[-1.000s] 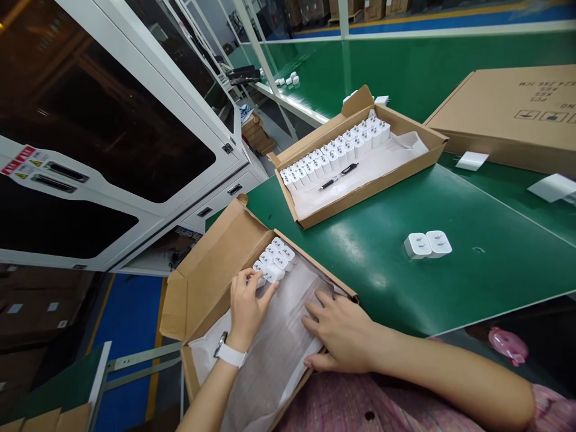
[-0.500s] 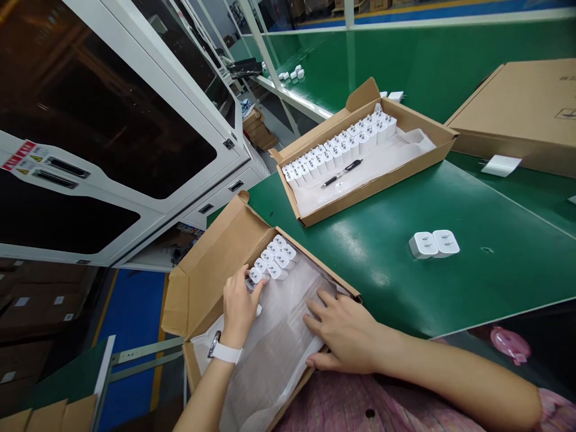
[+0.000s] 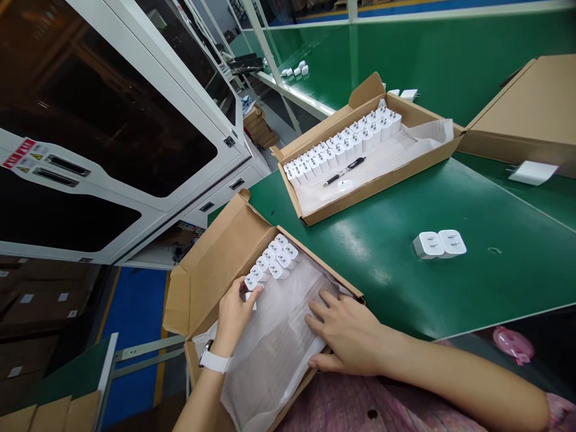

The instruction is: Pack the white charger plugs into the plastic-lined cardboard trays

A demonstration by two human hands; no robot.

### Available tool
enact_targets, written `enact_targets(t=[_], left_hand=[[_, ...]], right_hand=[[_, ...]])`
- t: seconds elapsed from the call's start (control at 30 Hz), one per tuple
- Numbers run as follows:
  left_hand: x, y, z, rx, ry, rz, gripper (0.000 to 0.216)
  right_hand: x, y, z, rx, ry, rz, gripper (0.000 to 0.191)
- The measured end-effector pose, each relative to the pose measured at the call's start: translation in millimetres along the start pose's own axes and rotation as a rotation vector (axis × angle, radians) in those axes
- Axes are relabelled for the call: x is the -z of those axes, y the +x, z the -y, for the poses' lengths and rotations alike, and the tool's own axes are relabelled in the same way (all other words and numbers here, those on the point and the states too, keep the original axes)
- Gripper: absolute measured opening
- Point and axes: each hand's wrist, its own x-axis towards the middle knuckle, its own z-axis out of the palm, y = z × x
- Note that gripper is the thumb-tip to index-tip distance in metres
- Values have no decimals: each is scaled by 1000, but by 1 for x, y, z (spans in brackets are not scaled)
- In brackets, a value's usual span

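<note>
My left hand (image 3: 234, 312) is in the near open cardboard box (image 3: 198, 288). Its thumb and fingers close on a white plug charger (image 3: 252, 300), mostly hidden by them, at the near end of a row. Several more white chargers (image 3: 269, 256) stand beside it in two rows, prongs up, along the box's hinged side. My right hand (image 3: 344, 333) lies spread on the translucent foam sheet (image 3: 274, 354) lining the box, near its right wall, holding nothing.
A second open box (image 3: 378, 186) holds rows of chargers (image 3: 342, 144) and a pen (image 3: 344, 171). Two chargers (image 3: 440, 243) stand on the green table (image 3: 387, 276). A larger carton (image 3: 526, 114) is at right, a white machine cabinet (image 3: 180, 210) at left.
The left hand has shifted slightly down and left along the row. One more charger now shows at the row's near end. The right hand stays on the foam sheet.
</note>
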Motion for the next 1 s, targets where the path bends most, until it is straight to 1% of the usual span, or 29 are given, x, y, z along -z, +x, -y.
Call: enact_targets(t=[0.1,0.17,0.23,0.3,0.37,0.43,0.5,0.57,0.6,0.63,0.67,0.7,0.77,0.83,0.93,1.0], left_hand=[[2,-4,2,33,53,21,55],[5,-9,2,85,114,63,54],[10,-13,0,120,145,123,46],[16,-18,-3,126,143,169,34],[22,-22,-4,137,152,177,27],[27,-23,-2,156,120,144,30],[29,-23,2,165,-57,81,37],[27,-21,7,151,-277,19,41],[24,-20,9,141,-356,-2,42],[20,-19,11,129,-384,-15,44],[16,-18,11,116,-367,-27,48],[12,-16,11,99,-320,-45,53],[5,-13,9,47,-177,-115,61],[-1,-7,6,-12,-4,-197,60],[-2,7,0,-45,142,-260,57],[5,20,-13,-75,206,-324,55]], right_hand=[[0,0,0,-3,0,-1,61],[1,0,0,-5,-1,-1,60],[2,1,0,-8,0,3,59],[2,1,1,-10,1,9,59],[2,1,1,-9,2,10,59],[2,1,1,-3,2,10,59],[2,1,1,-3,-1,10,59],[2,0,0,-1,0,17,64],[1,0,-1,7,-1,21,68],[1,-1,-2,23,-4,24,71],[0,-1,-3,42,-14,27,72],[-2,-1,-3,62,-31,27,68],[-4,0,-4,90,-73,17,51],[-6,4,-3,92,-103,0,38],[-8,13,-4,51,-133,-35,38],[-7,21,-6,17,-153,-42,41]])
